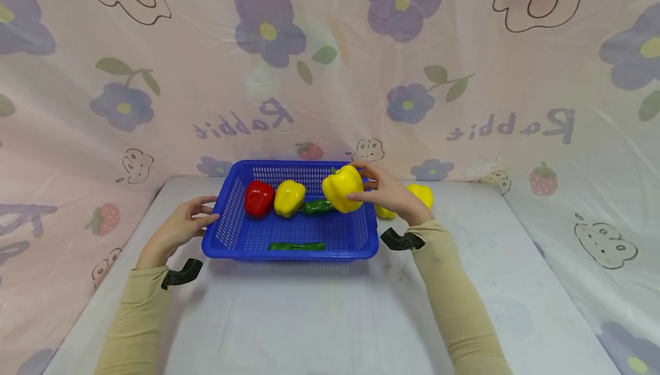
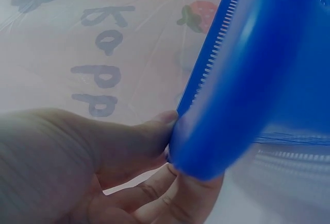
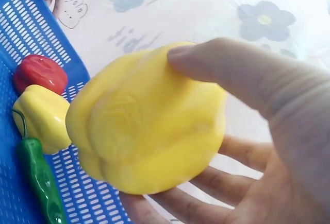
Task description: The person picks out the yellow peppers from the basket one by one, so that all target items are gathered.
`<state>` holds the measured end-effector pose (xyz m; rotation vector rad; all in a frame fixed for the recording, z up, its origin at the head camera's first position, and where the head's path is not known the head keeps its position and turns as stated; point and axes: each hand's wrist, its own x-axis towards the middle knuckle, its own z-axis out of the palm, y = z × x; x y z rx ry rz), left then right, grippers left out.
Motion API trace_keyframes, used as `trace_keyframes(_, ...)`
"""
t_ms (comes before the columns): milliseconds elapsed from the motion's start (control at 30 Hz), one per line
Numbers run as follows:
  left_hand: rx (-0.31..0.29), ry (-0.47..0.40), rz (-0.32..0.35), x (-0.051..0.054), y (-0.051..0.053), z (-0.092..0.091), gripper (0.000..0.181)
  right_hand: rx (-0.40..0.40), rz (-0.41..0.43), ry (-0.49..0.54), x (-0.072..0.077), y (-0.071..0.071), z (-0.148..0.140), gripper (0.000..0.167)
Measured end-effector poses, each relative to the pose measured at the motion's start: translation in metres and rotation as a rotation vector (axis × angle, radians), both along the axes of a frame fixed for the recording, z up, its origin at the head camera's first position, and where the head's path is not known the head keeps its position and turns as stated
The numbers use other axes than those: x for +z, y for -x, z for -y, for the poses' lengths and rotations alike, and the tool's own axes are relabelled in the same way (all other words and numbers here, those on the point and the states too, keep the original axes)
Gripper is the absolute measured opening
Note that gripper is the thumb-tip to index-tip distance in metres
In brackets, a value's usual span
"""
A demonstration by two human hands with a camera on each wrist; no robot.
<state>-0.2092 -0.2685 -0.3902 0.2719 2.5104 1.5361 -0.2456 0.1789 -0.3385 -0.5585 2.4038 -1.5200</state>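
Observation:
My right hand (image 1: 387, 190) holds a yellow bell pepper (image 1: 342, 189) over the right end of a blue plastic basket (image 1: 289, 253). In the right wrist view the thumb lies on one side of this yellow bell pepper (image 3: 149, 121), with the fingers around the other. At the basket's left end, my left hand (image 1: 181, 225) pinches the rim; the left wrist view shows thumb and fingers on the blue edge (image 2: 206, 152). Inside the basket lie a red bell pepper (image 1: 259, 198), another yellow bell pepper (image 1: 290, 198), a green chili pepper (image 1: 317, 207) and a long green pepper (image 1: 297, 246).
More yellow peppers (image 1: 421, 194) lie on the white table (image 1: 319, 318) right of the basket, partly hidden behind my right hand and wrist. A printed curtain (image 1: 340, 89) hangs close behind the basket and along both sides of the table.

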Motion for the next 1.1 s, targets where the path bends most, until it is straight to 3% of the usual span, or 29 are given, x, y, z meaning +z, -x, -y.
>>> trace_keyframes(167, 0.002, 0.013, -0.005, 0.0, 0.0, 0.001, 0.059, 0.0, 0.028, 0.067, -0.003, -0.002, -0.008, 0.077)
trace_keyframes(567, 0.001, 0.027, -0.004, 0.001, 0.0, 0.001, 0.059, -0.043, 0.068, 0.123, -0.008, -0.006, -0.028, 0.073)
trace_keyframes(1100, 0.002, 0.024, -0.008, 0.0, 0.0, 0.0, 0.058, -0.137, 0.095, 0.139, -0.016, -0.019, -0.056, 0.069)
